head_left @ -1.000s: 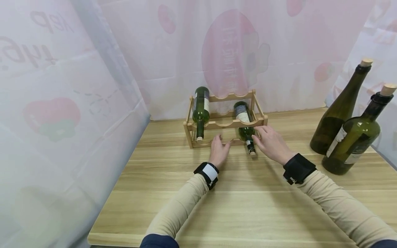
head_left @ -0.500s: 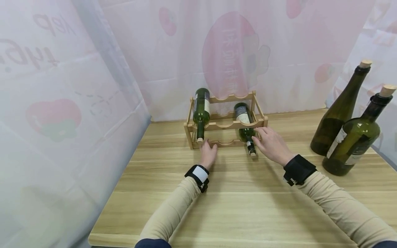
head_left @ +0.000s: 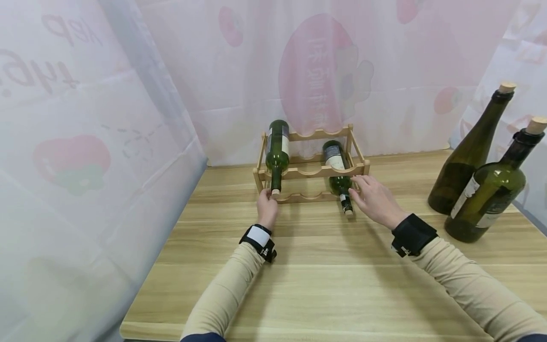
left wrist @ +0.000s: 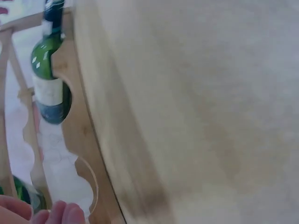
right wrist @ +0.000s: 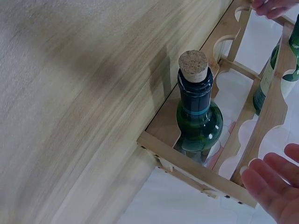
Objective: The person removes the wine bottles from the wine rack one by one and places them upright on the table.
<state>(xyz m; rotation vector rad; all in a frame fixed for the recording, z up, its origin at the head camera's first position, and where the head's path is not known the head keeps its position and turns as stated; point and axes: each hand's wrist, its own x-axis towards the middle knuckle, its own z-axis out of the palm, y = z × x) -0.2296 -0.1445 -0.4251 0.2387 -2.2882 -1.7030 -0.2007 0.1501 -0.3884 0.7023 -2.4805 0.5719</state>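
Our left hand (head_left: 267, 209) has moved leftward along the wooden rack (head_left: 296, 174) to its front-left corner, so the rack, set on the desk (head_left: 325, 275), lies with its long axis crossing from that hand to our right hand (head_left: 376, 199), just ahead of both, neither clearly nearer. We have the right fingers loose and empty, but cannot tell whether the left ones grip the rack; an upper bottle (head_left: 278, 152) lies at its left, a lower bottle (head_left: 335, 159) at its right, necks toward us. Well right of the rack stand a slim bottle (head_left: 463, 161) and a wider bottle (head_left: 487, 199).
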